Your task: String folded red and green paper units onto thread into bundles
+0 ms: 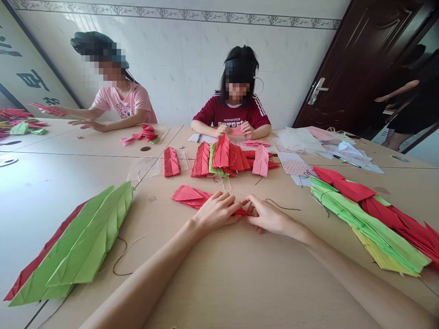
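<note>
A red folded paper piece [187, 195] with pleated creases lies on the table in front of me. My left hand [219, 209] rests over its right half, fingers curled down onto the paper and thumb along the near edge. At the paper's right tip, my right hand [262, 212] has its fingers bent in a pinch; the fingertips hide exactly what part they grip. Just beyond stand several red folded pieces [221, 153], with a green one [214, 164] among them and a pink one [260, 161] at their right.
Large green and red folded papers [85, 242] lie at left, with loose strings. A stack of red, green and yellow folded papers [370, 219] is at right. Plastic bags [298, 139] and printed sheets [295, 164] lie farther back. Two people sit across the table [219, 274]; another stands by the door.
</note>
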A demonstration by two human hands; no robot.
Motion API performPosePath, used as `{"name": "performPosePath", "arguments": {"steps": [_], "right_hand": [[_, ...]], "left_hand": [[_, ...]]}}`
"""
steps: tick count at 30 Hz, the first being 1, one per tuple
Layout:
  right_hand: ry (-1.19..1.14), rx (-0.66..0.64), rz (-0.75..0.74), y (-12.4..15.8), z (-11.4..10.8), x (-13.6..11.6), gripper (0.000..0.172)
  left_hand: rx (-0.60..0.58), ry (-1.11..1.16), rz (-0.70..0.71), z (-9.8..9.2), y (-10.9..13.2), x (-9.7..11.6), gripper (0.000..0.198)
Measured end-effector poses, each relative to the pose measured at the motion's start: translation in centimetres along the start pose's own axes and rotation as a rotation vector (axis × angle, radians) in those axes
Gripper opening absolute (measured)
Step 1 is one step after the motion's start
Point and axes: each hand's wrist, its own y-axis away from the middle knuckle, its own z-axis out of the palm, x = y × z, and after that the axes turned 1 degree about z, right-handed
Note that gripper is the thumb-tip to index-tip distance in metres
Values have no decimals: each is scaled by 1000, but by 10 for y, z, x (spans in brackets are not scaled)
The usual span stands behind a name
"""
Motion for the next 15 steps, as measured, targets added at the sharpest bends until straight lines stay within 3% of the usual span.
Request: {"name": "performPosePath", "arguments": {"steps": [10,15], "right_hand": [[97,3,-4,-3,-11,1,16],[111,-45,-28,-1,-16,0,19]], "left_hand": [[-1,-19,-11,1,-1,-1,24],[-43,-9,-8,0,0,-2,26]]}}
